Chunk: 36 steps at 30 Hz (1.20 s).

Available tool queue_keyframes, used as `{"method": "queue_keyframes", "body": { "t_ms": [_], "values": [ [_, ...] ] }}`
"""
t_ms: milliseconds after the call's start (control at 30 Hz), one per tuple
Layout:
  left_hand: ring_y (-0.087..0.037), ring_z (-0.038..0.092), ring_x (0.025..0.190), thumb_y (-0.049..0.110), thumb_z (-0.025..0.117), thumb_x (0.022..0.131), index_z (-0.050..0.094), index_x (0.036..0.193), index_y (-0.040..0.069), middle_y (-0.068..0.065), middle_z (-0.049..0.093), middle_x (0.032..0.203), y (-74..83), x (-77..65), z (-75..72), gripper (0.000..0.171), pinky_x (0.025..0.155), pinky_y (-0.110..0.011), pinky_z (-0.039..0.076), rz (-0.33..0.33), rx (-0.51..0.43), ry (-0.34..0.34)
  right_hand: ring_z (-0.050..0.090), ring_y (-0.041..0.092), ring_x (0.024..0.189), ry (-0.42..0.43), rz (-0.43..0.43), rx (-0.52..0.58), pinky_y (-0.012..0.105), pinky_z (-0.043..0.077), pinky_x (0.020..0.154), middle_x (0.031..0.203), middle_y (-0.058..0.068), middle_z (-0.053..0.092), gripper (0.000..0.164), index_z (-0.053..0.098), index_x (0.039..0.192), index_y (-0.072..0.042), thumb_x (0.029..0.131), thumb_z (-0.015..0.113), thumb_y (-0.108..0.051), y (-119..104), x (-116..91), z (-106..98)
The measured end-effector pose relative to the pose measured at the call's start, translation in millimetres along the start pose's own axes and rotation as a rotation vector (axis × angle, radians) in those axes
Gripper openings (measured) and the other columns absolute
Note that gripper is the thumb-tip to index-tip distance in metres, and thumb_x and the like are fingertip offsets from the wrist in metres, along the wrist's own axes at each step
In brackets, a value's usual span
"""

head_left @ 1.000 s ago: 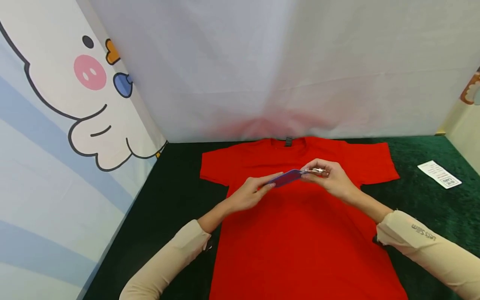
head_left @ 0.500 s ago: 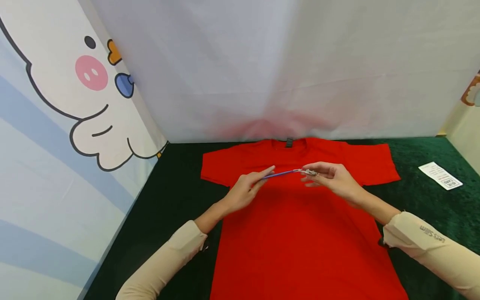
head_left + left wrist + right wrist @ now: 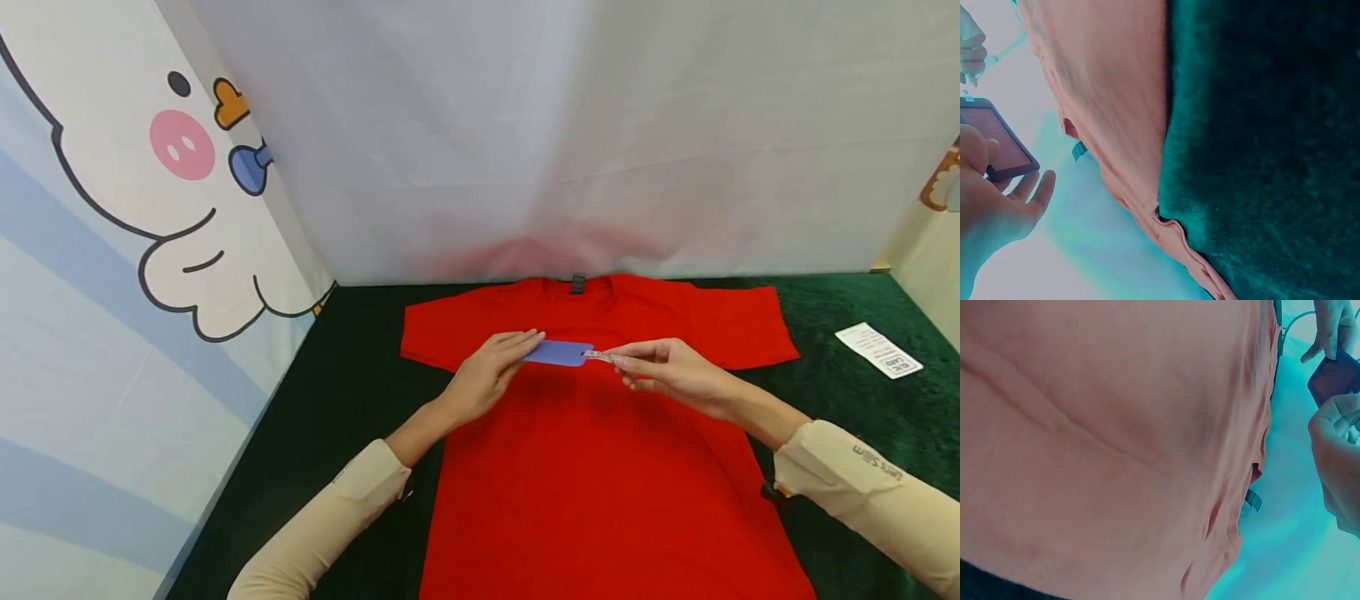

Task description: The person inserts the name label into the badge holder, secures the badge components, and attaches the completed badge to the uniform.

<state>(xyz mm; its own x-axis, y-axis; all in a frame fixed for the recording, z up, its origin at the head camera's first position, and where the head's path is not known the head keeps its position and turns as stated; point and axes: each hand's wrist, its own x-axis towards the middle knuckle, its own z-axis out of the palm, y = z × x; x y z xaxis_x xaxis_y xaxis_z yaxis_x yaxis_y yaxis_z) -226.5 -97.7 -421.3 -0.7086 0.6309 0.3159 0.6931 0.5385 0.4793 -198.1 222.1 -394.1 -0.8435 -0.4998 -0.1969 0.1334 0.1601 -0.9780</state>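
A blue card holder [image 3: 558,352] is held up over the upper part of a red T-shirt [image 3: 600,467], near of its collar, with its long side running left to right. Its left end is gripped by the left hand [image 3: 487,375]: in the left wrist view the thumb is laid across its face and fingers are seen behind it. From the right end of the holder a short clear strap [image 3: 597,356] is extended, and its far tip from the holder is pinched between the thumb and forefinger of the right hand [image 3: 678,375]; the other fingers of that hand are bent beneath.

The T-shirt is spread flat on a dark green surface [image 3: 337,400], its collar placed at the far side and a dark neck tag [image 3: 577,285] shown there. To the right of the shirt, a white printed slip [image 3: 879,350] is laid slantwise on the surface. The far side is bounded by a pale backdrop [image 3: 525,125], the left by a panel [image 3: 90,350] printed with a cartoon figure. Both forearms are covered by beige sleeves [image 3: 862,483].
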Motion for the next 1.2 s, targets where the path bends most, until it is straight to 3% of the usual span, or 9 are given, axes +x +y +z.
{"method": "queue_keyframes", "body": {
  "t_ms": [233,500,633,733,833,933,1033,1100,1200],
  "values": [
    [-0.030,0.047,0.143,0.002,0.057,0.102,0.050,0.152,0.009,-0.013,0.050,0.156,1.0,0.4,2.3,0.050,0.116,-0.045,0.044,0.000,-0.004,-0.023,0.061,0.012,0.090,-0.022,0.001,-0.046,0.024,0.055,0.088,0.098,0.000,0.066,0.042,0.057,0.134,0.009,0.105,0.059,-0.021,-1,1,3],
    [-0.035,0.047,0.142,0.012,0.065,0.100,0.048,0.153,0.010,-0.019,0.047,0.157,5.5,3.4,5.0,0.056,0.116,-0.051,0.042,-0.037,-0.092,-0.113,0.066,0.010,0.093,0.045,-0.053,-0.019,0.025,0.058,0.092,0.105,-0.003,0.071,0.047,0.050,0.140,0.010,0.105,0.059,-0.018,-9,6,7],
    [-0.032,0.053,0.137,0.019,0.073,0.096,0.053,0.148,0.006,-0.017,0.054,0.152,10.2,10.0,4.5,0.057,0.111,-0.050,0.047,-0.056,-0.199,-0.131,0.066,0.009,0.091,0.081,-0.071,-0.052,0.024,0.058,0.090,0.103,-0.006,0.072,0.047,0.053,0.140,0.010,0.103,0.062,-0.019,-14,9,10],
    [-0.031,0.066,0.116,0.020,0.073,0.096,0.061,0.141,0.004,-0.016,0.062,0.144,17.4,16.7,2.6,0.049,0.094,-0.043,0.059,-0.104,-0.308,-0.088,0.068,0.008,0.089,0.109,-0.092,-0.096,0.026,0.058,0.089,0.101,-0.009,0.074,0.045,0.058,0.137,0.009,0.103,0.063,-0.019,-15,10,12],
    [-0.032,0.070,0.095,0.021,0.071,0.098,0.065,0.136,0.004,-0.017,0.069,0.133,26.6,23.9,0.9,0.043,0.076,-0.029,0.060,-0.158,-0.373,-0.039,0.070,0.009,0.088,0.114,-0.106,-0.123,0.027,0.058,0.089,0.099,-0.010,0.076,0.043,0.061,0.135,0.008,0.102,0.064,-0.018,-16,12,15],
    [-0.033,0.073,0.088,0.023,0.069,0.099,0.067,0.135,0.004,-0.017,0.075,0.118,35.4,30.1,0.8,0.041,0.063,-0.017,0.052,-0.191,-0.381,-0.016,0.072,0.014,0.093,0.098,-0.117,-0.135,0.025,0.057,0.091,0.103,-0.012,0.077,0.042,0.062,0.135,0.007,0.102,0.065,-0.018,-15,15,18],
    [-0.032,0.074,0.082,0.026,0.069,0.099,0.068,0.132,0.002,-0.016,0.079,0.101,42.0,34.1,2.4,0.040,0.051,-0.017,0.040,-0.206,-0.371,0.004,0.075,0.020,0.098,0.080,-0.135,-0.123,0.024,0.057,0.093,0.107,-0.006,0.078,0.041,0.062,0.134,0.008,0.101,0.065,-0.018,-14,16,20],
    [-0.027,0.068,0.067,0.028,0.069,0.099,0.070,0.129,0.001,-0.016,0.079,0.090,45.0,35.8,4.1,0.040,0.047,-0.019,0.031,-0.213,-0.359,0.019,0.076,0.020,0.100,0.062,-0.153,-0.108,0.024,0.057,0.094,0.109,-0.001,0.079,0.041,0.062,0.134,0.008,0.102,0.065,-0.017,-13,17,22],
    [-0.015,0.042,0.047,0.029,0.070,0.098,0.073,0.124,0.000,-0.016,0.077,0.081,48.0,38.5,6.0,0.038,0.045,-0.019,0.024,-0.218,-0.335,0.050,0.077,0.017,0.098,0.034,-0.176,-0.084,0.026,0.058,0.093,0.107,0.004,0.080,0.040,0.061,0.133,0.011,0.102,0.064,-0.015,-13,18,24]
  ]
}}
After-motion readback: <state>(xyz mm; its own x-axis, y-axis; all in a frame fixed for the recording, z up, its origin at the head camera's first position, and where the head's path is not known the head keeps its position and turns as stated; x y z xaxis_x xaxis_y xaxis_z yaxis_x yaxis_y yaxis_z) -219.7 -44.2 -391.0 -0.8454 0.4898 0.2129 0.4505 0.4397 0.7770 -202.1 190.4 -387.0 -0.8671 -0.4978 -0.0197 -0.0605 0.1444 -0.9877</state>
